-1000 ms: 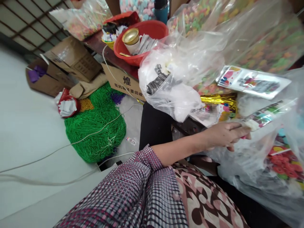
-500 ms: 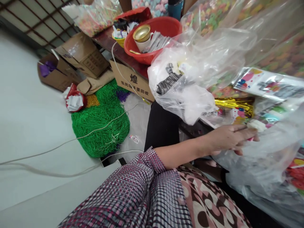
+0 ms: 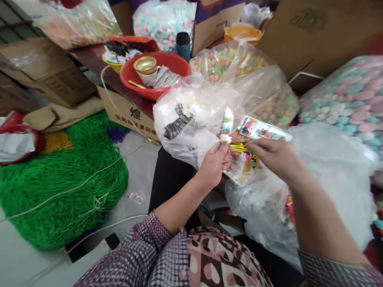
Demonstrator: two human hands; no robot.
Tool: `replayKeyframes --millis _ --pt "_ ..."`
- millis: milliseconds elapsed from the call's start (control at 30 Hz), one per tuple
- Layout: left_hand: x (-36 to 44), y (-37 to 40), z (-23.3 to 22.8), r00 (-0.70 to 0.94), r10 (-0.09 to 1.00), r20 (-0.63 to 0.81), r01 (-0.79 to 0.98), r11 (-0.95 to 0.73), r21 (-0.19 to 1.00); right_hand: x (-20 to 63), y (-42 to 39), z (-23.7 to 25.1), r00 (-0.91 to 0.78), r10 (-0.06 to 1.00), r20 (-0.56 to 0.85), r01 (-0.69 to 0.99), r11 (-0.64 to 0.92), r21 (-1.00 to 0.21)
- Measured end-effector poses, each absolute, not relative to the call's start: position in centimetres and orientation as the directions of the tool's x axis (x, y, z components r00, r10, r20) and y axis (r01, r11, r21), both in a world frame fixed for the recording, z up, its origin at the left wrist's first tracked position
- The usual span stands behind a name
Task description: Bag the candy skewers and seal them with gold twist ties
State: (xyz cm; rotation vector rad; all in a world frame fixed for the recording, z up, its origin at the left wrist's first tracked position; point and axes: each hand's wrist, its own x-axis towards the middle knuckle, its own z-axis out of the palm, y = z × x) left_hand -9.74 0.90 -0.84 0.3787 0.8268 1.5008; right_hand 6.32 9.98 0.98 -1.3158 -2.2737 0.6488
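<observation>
My left hand [image 3: 214,163] is closed around the lower end of a small clear candy packet [image 3: 227,121], which stands upright above the fingers. White and pastel sweets show through it. To its right, my right hand [image 3: 273,155] has its thumb and fingers pinched together beside a bundle of shiny gold twist ties [image 3: 238,147]. Whether a tie is between those fingertips cannot be made out. Under the hands lie printed cards [image 3: 239,169]. Behind the right hand is a clear printed packet [image 3: 265,129].
A red basin [image 3: 176,65] holds a cup, a gold bowl and silvery strips. White plastic bags [image 3: 191,147] surround the work area. Large candy bags [image 3: 353,95] stand behind and right. Green cord [image 3: 74,179] is heaped on the floor at left, near cardboard boxes [image 3: 50,67].
My left hand has drawn back with the candy packet, now upright in it. My right hand has come into view by the gold ties. The camera view has swung right.
</observation>
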Motion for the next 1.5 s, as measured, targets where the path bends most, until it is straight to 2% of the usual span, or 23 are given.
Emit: replayKeyframes --millis 100,167,233,333,500,700,900,1067,1333,1500 --pt "-9.9 1.1 -1.0 -0.146 0.958 -0.246 -0.733 0.062 0.677 3.8 10.8 -0.5 -0.535 0.845 -0.003 0.814 0.514 -0.270" --pt "-10.0 1.2 -1.2 -0.148 0.957 -0.248 -0.741 0.059 0.669 2.6 11.0 -1.4 -0.567 0.822 -0.054 0.820 0.556 -0.136" --pt "-10.0 1.3 -1.4 -0.148 0.956 -0.252 -0.748 0.058 0.661 2.0 11.0 -2.1 -0.570 0.819 -0.068 0.821 0.565 -0.080" --pt "-9.9 1.4 -1.6 -0.151 0.954 -0.259 -0.750 0.061 0.659 2.1 11.2 -2.6 -0.536 0.842 -0.065 0.844 0.531 -0.078" --pt "-9.7 1.5 -2.1 -0.165 0.950 -0.266 -0.739 0.060 0.671 3.3 12.1 -2.8 -0.515 0.855 -0.065 0.854 0.505 -0.126" --pt "-9.2 1.5 -2.6 -0.145 0.957 -0.252 -0.714 0.075 0.697 5.0 12.4 -3.3 -0.451 0.892 0.004 0.858 0.435 -0.274" --pt "-9.0 1.6 -2.9 -0.162 0.955 -0.247 -0.694 0.068 0.717 4.7 12.3 -4.4 -0.488 0.872 0.049 0.805 0.471 -0.360" --pt "-9.1 1.6 -2.9 -0.164 0.952 -0.258 -0.695 0.074 0.716 5.2 12.9 -5.1 -0.416 0.907 0.065 0.791 0.396 -0.467" --pt "-8.7 1.5 -2.7 -0.156 0.958 -0.239 -0.656 0.080 0.750 6.2 12.9 -5.5 -0.317 0.944 0.091 0.672 0.291 -0.681" --pt "-8.3 1.3 -2.9 -0.139 0.965 -0.222 -0.594 0.098 0.799 6.3 10.5 -3.6 -0.196 0.972 0.129 0.477 0.209 -0.854"
